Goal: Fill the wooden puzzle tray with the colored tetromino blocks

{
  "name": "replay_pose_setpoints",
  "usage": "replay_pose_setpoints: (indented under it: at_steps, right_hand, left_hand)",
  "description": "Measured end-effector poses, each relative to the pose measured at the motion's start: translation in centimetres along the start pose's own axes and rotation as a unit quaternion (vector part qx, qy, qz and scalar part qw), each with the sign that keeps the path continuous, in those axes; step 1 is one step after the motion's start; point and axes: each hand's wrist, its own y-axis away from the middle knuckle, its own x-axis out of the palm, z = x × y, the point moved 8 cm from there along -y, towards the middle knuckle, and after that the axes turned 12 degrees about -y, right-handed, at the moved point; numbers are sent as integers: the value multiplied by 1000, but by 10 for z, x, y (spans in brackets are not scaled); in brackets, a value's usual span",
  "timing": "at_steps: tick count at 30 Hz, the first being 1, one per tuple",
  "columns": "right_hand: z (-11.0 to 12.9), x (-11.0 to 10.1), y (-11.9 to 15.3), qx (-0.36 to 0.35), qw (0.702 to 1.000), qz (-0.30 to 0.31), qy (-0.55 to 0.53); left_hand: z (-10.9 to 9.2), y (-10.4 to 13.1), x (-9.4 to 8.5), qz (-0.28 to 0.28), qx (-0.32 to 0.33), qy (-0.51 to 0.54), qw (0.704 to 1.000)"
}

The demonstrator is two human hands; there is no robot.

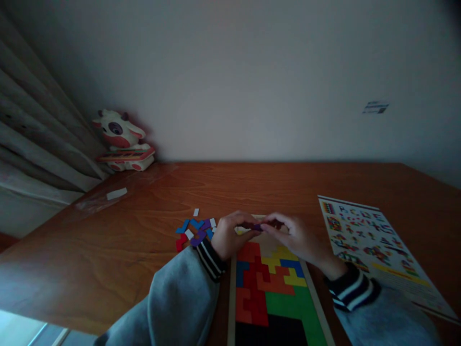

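While both hands meet above the far end of the puzzle board, a small purple piece is held between them, off the board. Left hand: thumb and fingers closed on the piece's left side. Right hand: thumb and fingers pinching it from the right. Exact outline of the piece hidden by the fingertips.

Board: pale frame, lying flat on the wooden table. Near end filled with black blocks and green blocks; red, orange, yellow and blue blocks fitted beyond these. Pale bare base visible at the far end, below the hands.

Loose pile just left of the left hand: purple, blue, white and red pieces, some touching. One white piece lies apart, on the pile's far side.

Printed sheet with coloured figures lies to the right of the board, partly behind the right sleeve. Cow toy with a keyboard stands at the far left, by the curtain. Small label on the wall.
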Motion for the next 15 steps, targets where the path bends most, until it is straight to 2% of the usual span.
replay_pose_setpoints:
  at_steps: [4,15]
  right_hand:
    - [-4,6,8,3,1000,12,-2]
    - [-11,8,17,36,999,33,-10]
  left_hand:
    - [3,9,2,2,18,-13,1000]
    - [16,18,13,48,-26,26,998]
